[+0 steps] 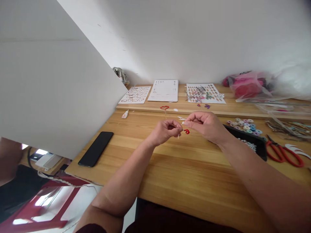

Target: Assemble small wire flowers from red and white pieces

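My left hand is closed in a pinch above the middle of the wooden table. At its fingertips a small red curled piece sticks out to the right, and a short white strip pokes out below. My right hand is also pinched, just right of the left one, with a tiny white bit at its fingertips. What exactly the white bit is, I cannot make out. Behind my hands lies a red heart-shaped outline on a thin stem, near small white paper scraps.
Red-handled scissors, a black tray and thread spools lie at right. On the left are a phone and a small glue bottle. Patterned sheets line the back ledge. Another person's arm shows far left.
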Motion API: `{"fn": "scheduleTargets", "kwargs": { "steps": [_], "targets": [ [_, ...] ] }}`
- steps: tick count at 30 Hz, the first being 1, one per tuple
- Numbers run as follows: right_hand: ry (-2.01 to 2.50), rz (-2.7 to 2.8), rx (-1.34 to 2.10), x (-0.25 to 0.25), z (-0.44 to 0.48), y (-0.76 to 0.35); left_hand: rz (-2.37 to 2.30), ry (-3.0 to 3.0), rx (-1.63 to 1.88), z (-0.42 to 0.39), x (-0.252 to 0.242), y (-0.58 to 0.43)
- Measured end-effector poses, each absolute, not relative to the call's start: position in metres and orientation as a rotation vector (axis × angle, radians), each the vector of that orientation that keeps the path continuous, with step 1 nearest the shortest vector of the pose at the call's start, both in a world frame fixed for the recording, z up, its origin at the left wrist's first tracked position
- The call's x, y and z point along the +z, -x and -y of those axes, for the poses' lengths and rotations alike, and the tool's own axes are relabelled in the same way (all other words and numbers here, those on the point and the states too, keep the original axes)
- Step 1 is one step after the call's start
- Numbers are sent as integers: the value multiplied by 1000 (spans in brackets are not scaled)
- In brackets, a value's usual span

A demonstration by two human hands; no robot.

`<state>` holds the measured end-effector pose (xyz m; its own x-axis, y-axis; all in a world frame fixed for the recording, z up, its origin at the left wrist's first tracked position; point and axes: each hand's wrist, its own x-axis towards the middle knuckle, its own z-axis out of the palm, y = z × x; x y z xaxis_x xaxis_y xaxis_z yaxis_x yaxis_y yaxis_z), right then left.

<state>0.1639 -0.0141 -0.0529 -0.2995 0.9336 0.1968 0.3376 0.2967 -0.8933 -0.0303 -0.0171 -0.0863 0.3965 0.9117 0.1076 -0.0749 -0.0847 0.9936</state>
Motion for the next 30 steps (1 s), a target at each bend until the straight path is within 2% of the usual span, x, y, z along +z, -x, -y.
{"fn": "scheduleTargets", "kwargs": {
  "steps": [5, 10, 15, 23, 30],
  "targets": [
    [1127, 1719, 1119, -64, 2, -168, -664, -1364, 950, 18, -87, 32],
    [1076, 1452, 1500, -78, -1, -161, -604, -1247, 1067, 14, -90, 33],
    [1037, 1440, 1613, -83, 4, -152, -718, -1112, 1228, 11, -90, 30],
    [1145, 1839, 1151, -64, 18, -153, -955, -1188, 1351, 6, -93, 31],
    [1124, 1920, 882, -47, 21, -162, -860, -1379, 1090, 15, -87, 29]
  ]
}}
